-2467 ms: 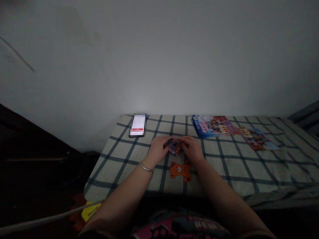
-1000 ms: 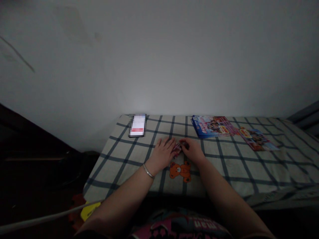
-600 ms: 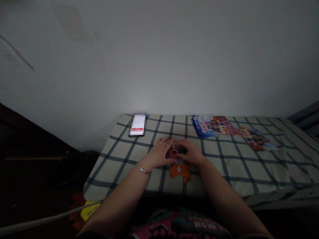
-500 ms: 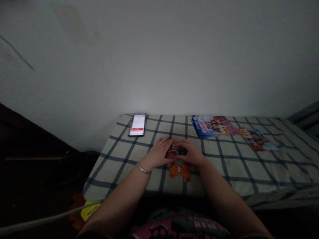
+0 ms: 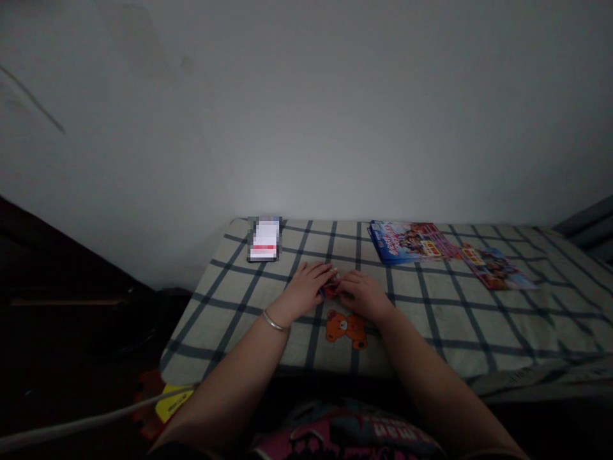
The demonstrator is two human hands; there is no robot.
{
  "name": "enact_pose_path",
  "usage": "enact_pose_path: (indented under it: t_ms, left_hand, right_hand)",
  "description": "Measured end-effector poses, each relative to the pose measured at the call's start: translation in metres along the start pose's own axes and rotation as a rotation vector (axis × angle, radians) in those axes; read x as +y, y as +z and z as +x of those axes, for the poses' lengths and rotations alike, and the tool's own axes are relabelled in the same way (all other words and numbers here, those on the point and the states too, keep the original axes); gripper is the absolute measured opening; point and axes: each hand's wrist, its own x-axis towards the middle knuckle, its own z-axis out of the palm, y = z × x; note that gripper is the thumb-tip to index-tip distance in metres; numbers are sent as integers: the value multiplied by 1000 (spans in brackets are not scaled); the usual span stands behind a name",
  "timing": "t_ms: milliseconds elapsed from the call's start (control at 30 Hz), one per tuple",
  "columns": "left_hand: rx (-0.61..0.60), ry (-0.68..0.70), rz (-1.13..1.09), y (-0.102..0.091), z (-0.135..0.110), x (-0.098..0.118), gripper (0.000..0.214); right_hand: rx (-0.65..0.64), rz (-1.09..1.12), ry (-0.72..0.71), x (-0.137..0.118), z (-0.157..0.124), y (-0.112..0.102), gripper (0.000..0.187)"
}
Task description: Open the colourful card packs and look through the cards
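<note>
Low over the checked cloth, my left hand lies across a small red printed piece, apparently paper or card, its fingers long and close together on it. My right hand has its fingers curled and pinches the same piece from the right. Both hands cover most of it, so its full shape is hidden. An orange bear picture shows on the cloth just below my hands. A silver bangle circles my left wrist.
A phone with a lit, blurred screen lies at the back left of the cloth-covered table. Colourful printed booklets lie at the back right, with another printed sheet beside them. Behind stands a pale wall.
My right hand's fingers have curled in closer, and less of the printed piece shows between my hands. My left hand has moved slightly upward. The phone and booklets stay in place.
</note>
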Motion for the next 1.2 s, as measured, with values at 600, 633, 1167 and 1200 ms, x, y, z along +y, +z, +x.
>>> enact_pose_path:
  t_ms: [600,633,1167,1200]
  left_hand:
    - [-15,29,1,-7,-5,0,64]
    - [-15,29,2,-7,-5,0,64]
    - [39,-11,86,-3,-4,17,53]
    - [52,-21,92,-2,-4,18,47]
  right_hand:
    - [-25,-48,24,2,3,4,18]
    - [-22,-50,19,2,3,4,18]
    - [28,58,117,1,3,5,13]
    - [27,43,122,1,3,6,12]
